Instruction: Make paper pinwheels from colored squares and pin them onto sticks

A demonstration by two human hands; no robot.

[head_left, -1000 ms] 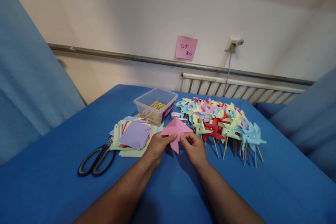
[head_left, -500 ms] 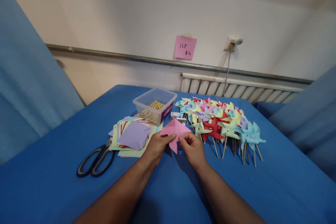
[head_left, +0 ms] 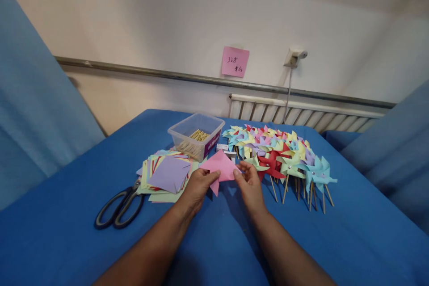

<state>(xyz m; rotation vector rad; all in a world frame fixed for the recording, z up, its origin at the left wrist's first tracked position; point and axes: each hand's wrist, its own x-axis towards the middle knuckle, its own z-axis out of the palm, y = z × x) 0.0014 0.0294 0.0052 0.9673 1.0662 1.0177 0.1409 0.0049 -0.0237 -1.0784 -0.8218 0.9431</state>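
Note:
A pink paper square [head_left: 222, 164], cut in from its corners, is held up above the blue table between both hands. My left hand [head_left: 200, 186] pinches it near the left and lower side, thumb on top. My right hand [head_left: 248, 186] has its thumb on the right-hand corner, with the fingers behind it. One lower flap of the paper hangs down beside my left thumb. Just beyond the paper lie small white boxes [head_left: 229, 153], partly hidden by it. To the left is a stack of coloured paper squares [head_left: 170, 173], a purple one on top.
Black-handled scissors [head_left: 119, 208] lie left of the stack, blades partly under it. A clear plastic box [head_left: 197, 136] of short wooden sticks stands behind. Finished paper pinwheels [head_left: 271, 164] on sticks crowd the right side. A radiator [head_left: 301, 114] runs along the wall.
My right thumb has moved from the paper's lower middle to its right-hand corner, and the right side of the paper now looks flatter and wider. My left hand keeps its pinch.

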